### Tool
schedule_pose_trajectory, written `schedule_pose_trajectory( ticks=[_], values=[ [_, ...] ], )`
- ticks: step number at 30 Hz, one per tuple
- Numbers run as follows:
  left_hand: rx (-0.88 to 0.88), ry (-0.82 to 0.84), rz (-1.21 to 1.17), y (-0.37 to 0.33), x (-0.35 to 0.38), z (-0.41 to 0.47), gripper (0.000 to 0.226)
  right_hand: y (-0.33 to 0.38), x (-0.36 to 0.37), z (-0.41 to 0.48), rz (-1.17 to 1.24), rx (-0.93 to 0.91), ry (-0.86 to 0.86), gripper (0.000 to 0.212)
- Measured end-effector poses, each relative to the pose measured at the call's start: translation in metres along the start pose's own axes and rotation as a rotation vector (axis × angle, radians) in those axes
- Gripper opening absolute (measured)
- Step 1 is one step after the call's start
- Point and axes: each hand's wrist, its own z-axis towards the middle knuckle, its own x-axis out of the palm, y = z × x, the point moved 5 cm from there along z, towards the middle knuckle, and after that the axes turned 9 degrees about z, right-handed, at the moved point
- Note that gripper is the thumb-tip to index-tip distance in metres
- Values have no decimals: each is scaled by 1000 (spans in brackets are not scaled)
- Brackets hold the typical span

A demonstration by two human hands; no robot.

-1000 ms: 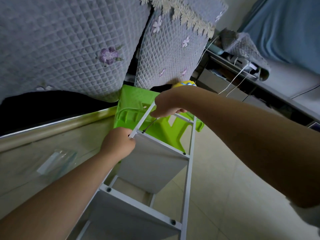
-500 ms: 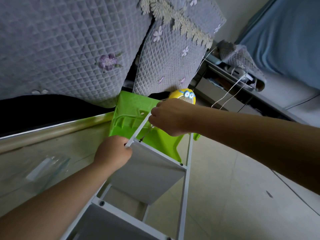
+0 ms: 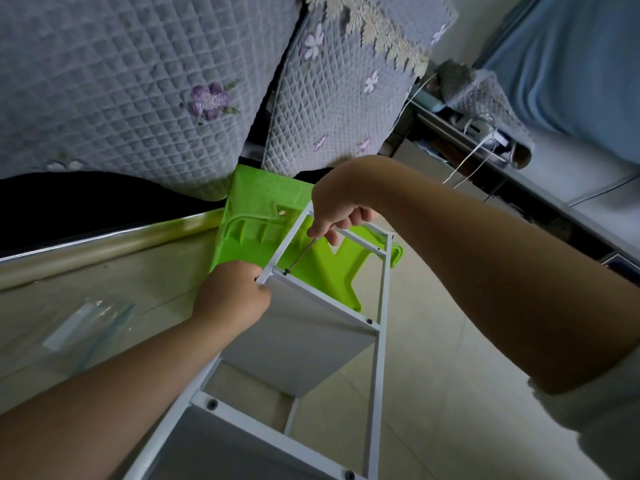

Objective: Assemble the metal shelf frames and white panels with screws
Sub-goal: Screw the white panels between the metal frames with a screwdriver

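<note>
By R hand [image 3: 341,216] a thin metal driver [image 3: 300,255] is pinched, tip on black screw [image 3: 286,271]. White metal shelf frame [image 3: 380,323] is gripped by L hand [image 3: 232,297] at corner of flat white panel [image 3: 294,337]. W/ driver so slanted, tip could be thrown off & screw head stripped.

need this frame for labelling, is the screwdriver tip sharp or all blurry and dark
Head view: dim, yet the screwdriver tip reads clearly against the green stool; blur smears the blue fabric and plastic bag near the edges.
</note>
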Motion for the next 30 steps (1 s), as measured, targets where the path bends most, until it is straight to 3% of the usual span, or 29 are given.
schedule_pose_trajectory(
  ticks=[2,5,7,12,16,20,24,27,30],
  values=[
    [12,-11,-18,3,-2,-1,23,4,2,-1,-77,-28,-34,41],
    [3,-1,-12,7,-4,-1,16,15,3,-17,-342,-204,-294,38],
    [-11,-3,19,5,-9,-4,19,10,6,-26,-347,-298,-438,29],
    [2,-51,16,-1,-15,-7,26,-2,23,-35,-686,-383,-457,23],
    [40,-88,-18,0,-15,-6,23,15,24,-49,-830,-596,-622,38],
    [55,-125,-44,-3,-17,-8,23,13,27,-45,-955,-489,-517,30],
    [57,-134,-93,-11,-18,-11,30,24,10,-33,-837,-412,-429,33],
    [56,-118,-85,-12,-16,-10,30,14,-4,-5,-330,-201,-112,29],
    [56,-99,-25,-8,-19,-11,26,-4,-4,12,105,-58,71,30]
  ],
)
